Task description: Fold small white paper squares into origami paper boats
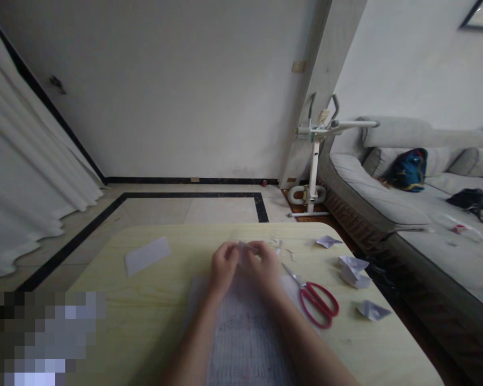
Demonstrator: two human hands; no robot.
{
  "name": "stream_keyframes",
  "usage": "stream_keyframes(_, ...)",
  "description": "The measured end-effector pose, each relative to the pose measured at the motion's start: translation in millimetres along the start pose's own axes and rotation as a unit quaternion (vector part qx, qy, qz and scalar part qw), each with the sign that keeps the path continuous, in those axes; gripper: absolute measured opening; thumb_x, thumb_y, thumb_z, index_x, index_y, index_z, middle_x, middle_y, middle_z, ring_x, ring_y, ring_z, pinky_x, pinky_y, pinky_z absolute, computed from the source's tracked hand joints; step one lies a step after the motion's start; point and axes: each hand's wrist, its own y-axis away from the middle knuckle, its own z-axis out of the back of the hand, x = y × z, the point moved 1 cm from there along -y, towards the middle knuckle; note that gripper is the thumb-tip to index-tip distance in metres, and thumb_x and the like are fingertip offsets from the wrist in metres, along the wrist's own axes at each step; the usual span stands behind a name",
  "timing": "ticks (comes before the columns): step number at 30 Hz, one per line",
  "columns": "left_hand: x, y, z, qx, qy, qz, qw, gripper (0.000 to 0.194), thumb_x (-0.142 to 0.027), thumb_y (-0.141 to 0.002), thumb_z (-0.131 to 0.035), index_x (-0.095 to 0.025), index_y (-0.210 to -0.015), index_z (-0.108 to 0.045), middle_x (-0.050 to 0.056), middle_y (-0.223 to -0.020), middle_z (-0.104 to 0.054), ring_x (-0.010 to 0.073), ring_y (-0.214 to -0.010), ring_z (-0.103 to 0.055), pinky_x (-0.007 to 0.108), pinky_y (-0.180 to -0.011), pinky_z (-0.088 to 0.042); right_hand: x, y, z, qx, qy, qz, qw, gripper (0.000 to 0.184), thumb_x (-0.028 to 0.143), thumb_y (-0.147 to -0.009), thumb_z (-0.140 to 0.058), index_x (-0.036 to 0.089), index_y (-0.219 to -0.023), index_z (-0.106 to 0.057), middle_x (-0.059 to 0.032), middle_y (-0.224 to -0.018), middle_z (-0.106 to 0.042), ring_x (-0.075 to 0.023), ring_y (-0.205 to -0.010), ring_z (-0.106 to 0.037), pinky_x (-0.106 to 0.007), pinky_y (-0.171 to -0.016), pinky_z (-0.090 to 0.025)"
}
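Observation:
My left hand [224, 266] and my right hand [262, 264] meet at the middle of a pale wooden table [145, 321]. Both pinch a small piece of white paper [242, 246] between their fingertips, fingers closed on it. Under my forearms lies a lined sheet of paper [245, 338]. Red-handled scissors [316, 299] lie just to the right of my right hand, blades pointing toward it.
A white paper strip [147, 255] lies at the left. Folded paper pieces [352, 269], [372, 310], [328, 242] and small scraps [279, 246] sit at the right. Beyond the table stand an exercise bike [314, 161] and a grey sofa [418, 214] with bags.

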Motion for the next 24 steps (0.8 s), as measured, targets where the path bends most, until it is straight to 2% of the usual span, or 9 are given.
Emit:
stream_keyframes(6,2.6,0.7,0.9,-0.007,-0.010,0.023,1.000,0.015,-0.026,-0.075,-0.050,-0.016,-0.077,-0.061,0.003,-0.073,-0.066,0.0181,-0.072,-0.062,0.027,-0.065,-0.048,3.8,3.1,-1.0,0.025,-0.001,0.018,1.000,0.012,0.017,-0.073,-0.053,0.018,-0.078,-0.064,-0.0025,-0.072,-0.066,-0.0167,-0.069,-0.059,-0.027,-0.066,-0.046)
stream_keyframes(10,1.2,3.0,0.6,0.005,-0.051,-0.010,0.999,0.014,-0.022,-0.074,-0.050,-0.018,-0.076,-0.063,0.002,-0.074,-0.066,0.0174,-0.074,-0.061,0.026,-0.069,-0.047,4.6,2.4,-0.8,0.022,0.010,0.040,0.999,0.016,0.020,-0.073,-0.056,0.018,-0.087,-0.065,-0.0037,-0.080,-0.065,-0.0173,-0.075,-0.058,-0.029,-0.070,-0.046)
stream_keyframes(14,2.0,2.9,-0.3,-0.014,-0.042,-0.006,0.999,0.014,-0.024,-0.073,-0.051,-0.018,-0.077,-0.064,0.002,-0.075,-0.067,0.0179,-0.074,-0.061,0.027,-0.069,-0.047,2.1,0.8,-0.3,0.022,0.017,0.045,0.999,0.010,0.020,-0.076,-0.054,0.019,-0.077,-0.064,-0.0030,-0.074,-0.063,-0.0165,-0.070,-0.056,-0.028,-0.065,-0.045)
stream_keyframes(24,2.0,2.3,1.7,-0.027,-0.066,0.002,0.997,0.015,-0.026,-0.073,-0.052,-0.017,-0.077,-0.063,0.003,-0.074,-0.067,0.0190,-0.073,-0.061,0.028,-0.068,-0.046,3.4,2.0,-1.4,0.017,0.015,0.029,0.999,0.011,0.017,-0.074,-0.053,0.018,-0.076,-0.063,-0.0027,-0.071,-0.064,-0.0165,-0.068,-0.057,-0.027,-0.064,-0.045)
